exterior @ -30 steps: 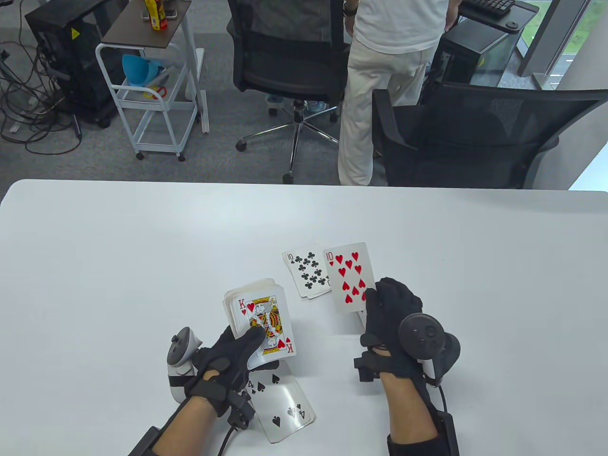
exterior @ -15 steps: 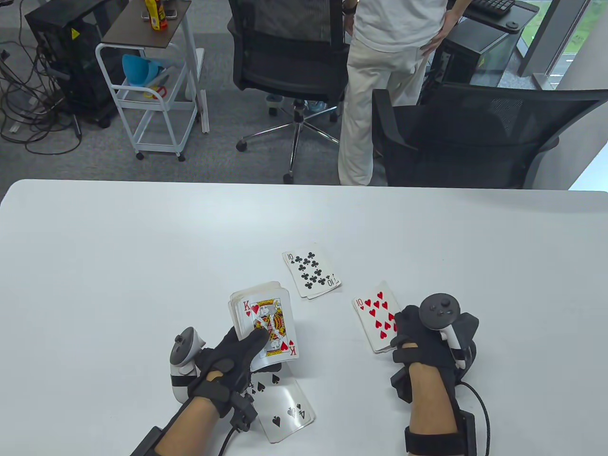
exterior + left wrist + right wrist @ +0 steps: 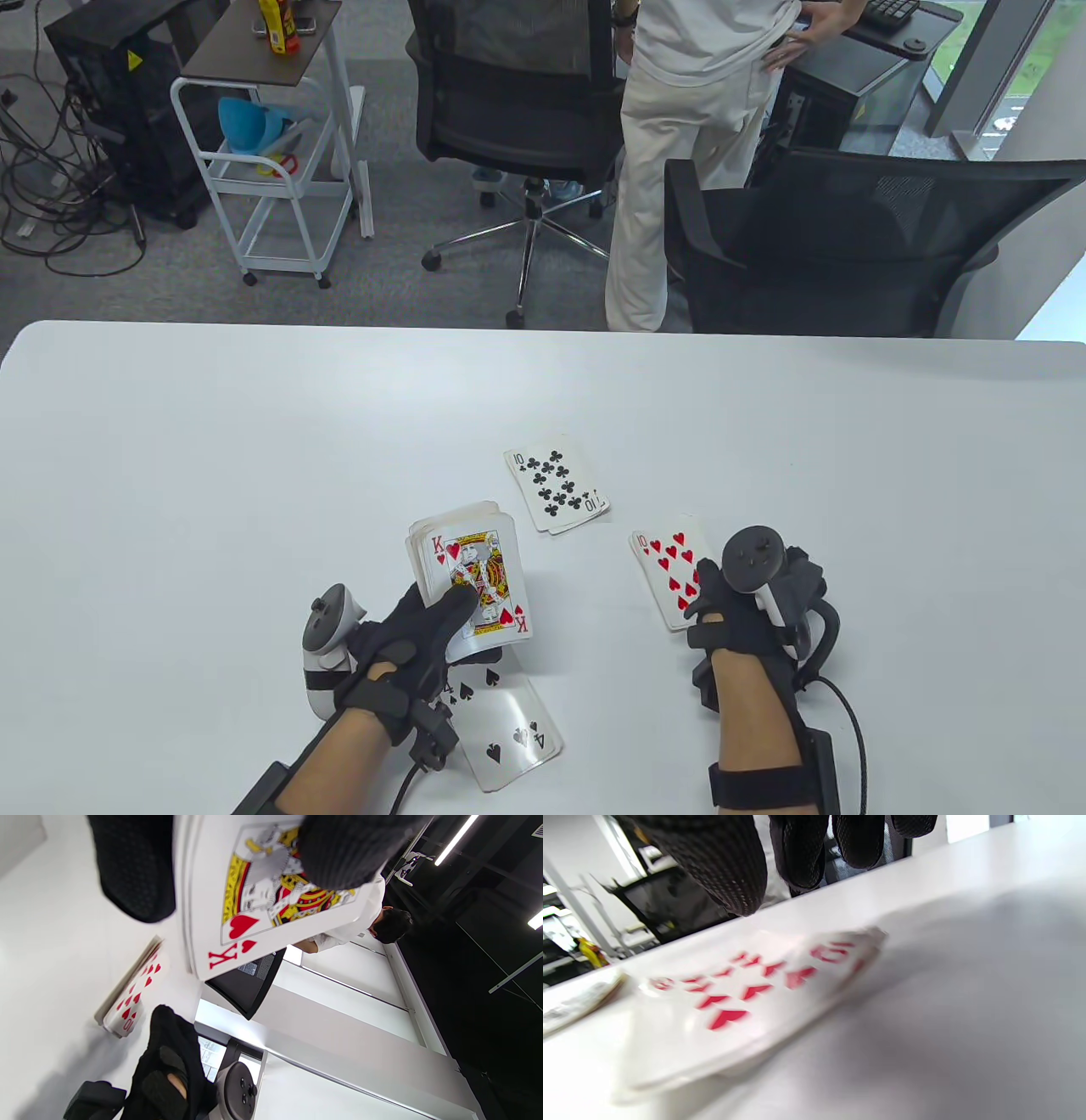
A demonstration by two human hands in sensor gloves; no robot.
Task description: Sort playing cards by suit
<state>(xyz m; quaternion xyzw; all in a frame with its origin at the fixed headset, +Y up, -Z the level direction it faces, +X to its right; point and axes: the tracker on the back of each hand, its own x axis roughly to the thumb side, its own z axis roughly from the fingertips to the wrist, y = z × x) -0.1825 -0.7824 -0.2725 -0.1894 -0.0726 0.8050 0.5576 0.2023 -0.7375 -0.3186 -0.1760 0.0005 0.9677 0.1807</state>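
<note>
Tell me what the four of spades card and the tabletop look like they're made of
Four of spades: looks like plastic or plastic-coated card stock, glossy; its face carries a sheen and it bows up slightly off the table. Which of the two, I can't tell.
Table: a smooth white top, probably laminate or painted board, satin rather than mirror-like; it shows soft shadows, no grain.

Ten of hearts (image 3: 742, 993) blurred in right wrist view, perhaps atop a pile; four of spades (image 3: 509, 722) half under left hand (image 3: 407, 637).

Glossy, seemingly laminated cards (image 3: 475, 586); matt table (image 3: 254, 441)
</note>
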